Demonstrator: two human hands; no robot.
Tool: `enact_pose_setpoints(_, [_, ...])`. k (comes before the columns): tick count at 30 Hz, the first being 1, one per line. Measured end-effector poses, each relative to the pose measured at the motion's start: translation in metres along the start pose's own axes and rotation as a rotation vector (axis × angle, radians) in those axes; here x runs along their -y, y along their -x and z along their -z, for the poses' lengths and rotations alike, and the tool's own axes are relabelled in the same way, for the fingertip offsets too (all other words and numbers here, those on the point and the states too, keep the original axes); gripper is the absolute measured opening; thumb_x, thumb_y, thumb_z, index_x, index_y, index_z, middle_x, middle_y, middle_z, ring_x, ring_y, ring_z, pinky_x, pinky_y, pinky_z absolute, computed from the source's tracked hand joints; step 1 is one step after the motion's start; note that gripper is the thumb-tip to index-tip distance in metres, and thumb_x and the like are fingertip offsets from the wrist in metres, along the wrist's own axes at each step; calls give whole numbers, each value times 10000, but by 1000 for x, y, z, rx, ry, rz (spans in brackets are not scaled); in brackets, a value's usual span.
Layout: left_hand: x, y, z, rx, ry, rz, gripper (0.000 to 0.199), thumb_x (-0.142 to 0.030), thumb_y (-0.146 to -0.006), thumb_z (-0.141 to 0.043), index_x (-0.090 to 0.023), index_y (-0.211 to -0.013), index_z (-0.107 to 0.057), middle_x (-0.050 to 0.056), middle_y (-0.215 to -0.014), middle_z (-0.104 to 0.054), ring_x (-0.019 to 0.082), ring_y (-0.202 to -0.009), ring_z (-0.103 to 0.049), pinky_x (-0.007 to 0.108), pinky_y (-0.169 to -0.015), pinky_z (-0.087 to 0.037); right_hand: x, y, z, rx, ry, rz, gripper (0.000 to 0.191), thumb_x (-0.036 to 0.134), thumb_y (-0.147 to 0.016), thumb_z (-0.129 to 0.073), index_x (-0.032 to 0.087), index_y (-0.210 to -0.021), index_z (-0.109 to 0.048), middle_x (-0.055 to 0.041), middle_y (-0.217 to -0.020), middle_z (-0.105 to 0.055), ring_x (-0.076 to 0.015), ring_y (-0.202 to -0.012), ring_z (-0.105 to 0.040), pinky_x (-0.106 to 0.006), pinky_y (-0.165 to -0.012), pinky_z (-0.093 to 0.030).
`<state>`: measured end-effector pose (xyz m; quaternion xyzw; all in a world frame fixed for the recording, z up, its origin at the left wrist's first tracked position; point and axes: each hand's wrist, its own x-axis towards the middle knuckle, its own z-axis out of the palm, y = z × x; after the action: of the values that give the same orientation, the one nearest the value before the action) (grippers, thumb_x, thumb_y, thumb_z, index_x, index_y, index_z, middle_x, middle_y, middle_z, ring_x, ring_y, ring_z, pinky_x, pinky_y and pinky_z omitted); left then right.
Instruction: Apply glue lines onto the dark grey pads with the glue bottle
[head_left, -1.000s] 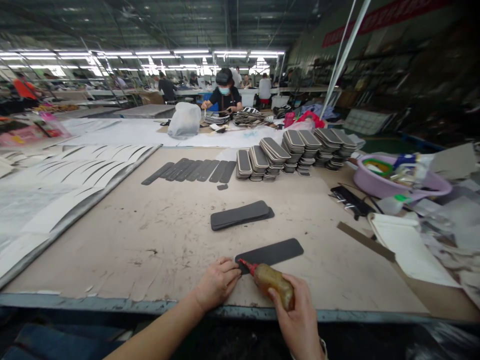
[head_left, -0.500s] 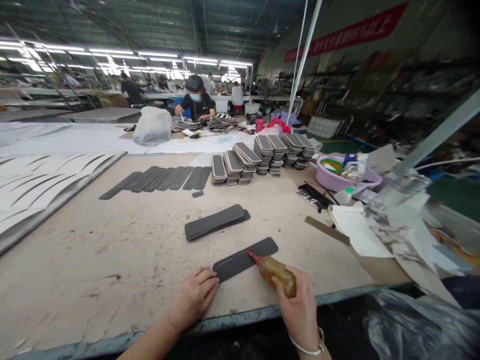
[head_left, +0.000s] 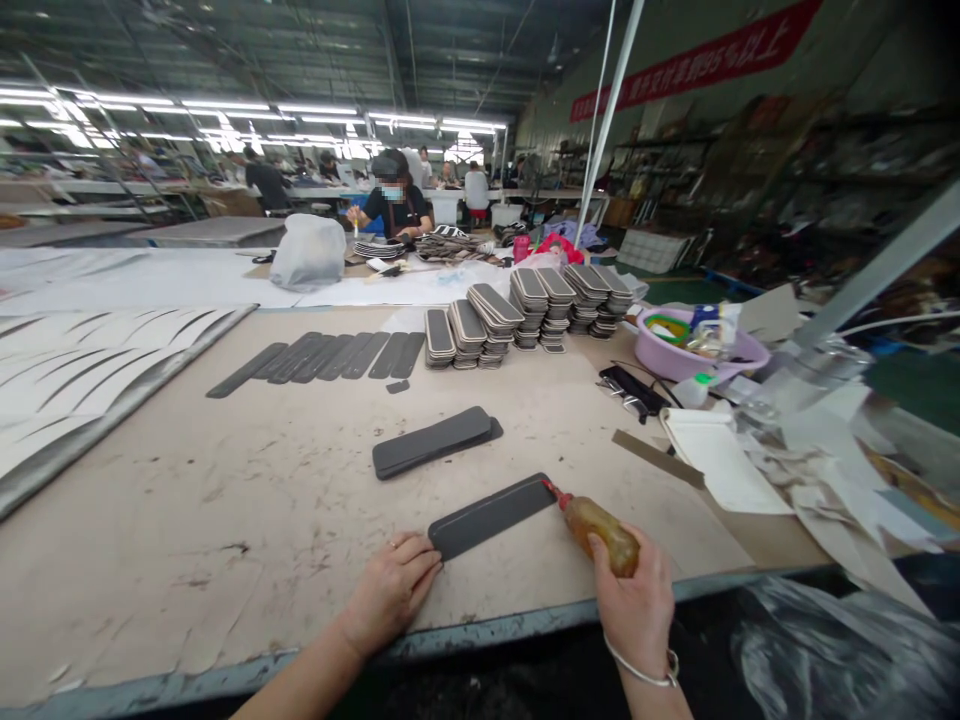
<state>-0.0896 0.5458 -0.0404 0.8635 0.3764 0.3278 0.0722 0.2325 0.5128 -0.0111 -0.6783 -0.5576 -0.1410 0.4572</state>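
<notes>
A dark grey rounded strip (head_left: pixel 491 515) lies flat near the table's front edge, with a thin pale line along its upper side. At its left end the closed fingers of my left hand (head_left: pixel 394 590) press on the strip. My right hand (head_left: pixel 636 590) is wrapped round a yellowish-brown squeeze bottle (head_left: pixel 602 535). The bottle's red nozzle touches or hovers just over the strip's right end; which one I cannot tell. Behind it lie overlapping dark strips (head_left: pixel 431 443).
A row of dark strips (head_left: pixel 322 358) and piles of pale-edged pieces (head_left: pixel 491 312) stand farther back. At right are a purple basin (head_left: pixel 652 350), glasses (head_left: pixel 630 398) and paper scraps (head_left: pixel 724 465). A masked person (head_left: pixel 394 200) sits across the table.
My right hand has moved right with the bottle, its nozzle going from the strip's middle to its right end. The pale line is longer. My left hand stays at the left end.
</notes>
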Motion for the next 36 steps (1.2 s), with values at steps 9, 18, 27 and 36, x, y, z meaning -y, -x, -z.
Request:
enact_pose_setpoints(9, [-3,0,-1,13,12,36,162,-167,-916,-517,-168,-944,-677,62,-881,-663,181,-845,-576,338,-809,-528,50,35,11,323,-372,-45,357,466,-897,-625,195,-1117,-555,-77,-1027,-577,-231,-894,-570,-344,-774,-469])
enact_pose_setpoints(18, [-3,0,-1,12,13,41,173,-166,-919,-503,-166,-907,-675,63,-853,-657,178,-843,-583,337,-810,-523,63,40,10,360,-393,48,281,419,-927,-598,203,-1102,-556,-80,-1022,-570,-232,-915,-561,-355,-783,-482])
enact_pose_setpoints(27, [-1,2,-2,8,9,21,186,-168,-929,-493,-169,-931,-679,67,-876,-651,174,-849,-575,329,-806,-528,3,6,16,40,-14,52,419,496,-907,-604,134,-1115,-573,-114,-967,-580,-263,-896,-542,-399,-831,-457])
enact_pose_setpoints(36, [-1,2,-3,25,2,25,157,-169,-922,-510,-168,-928,-667,62,-877,-653,174,-843,-575,329,-808,-531,37,26,19,196,-263,-19,387,467,-889,-639,176,-1130,-555,-95,-1027,-569,-251,-901,-552,-379,-809,-459])
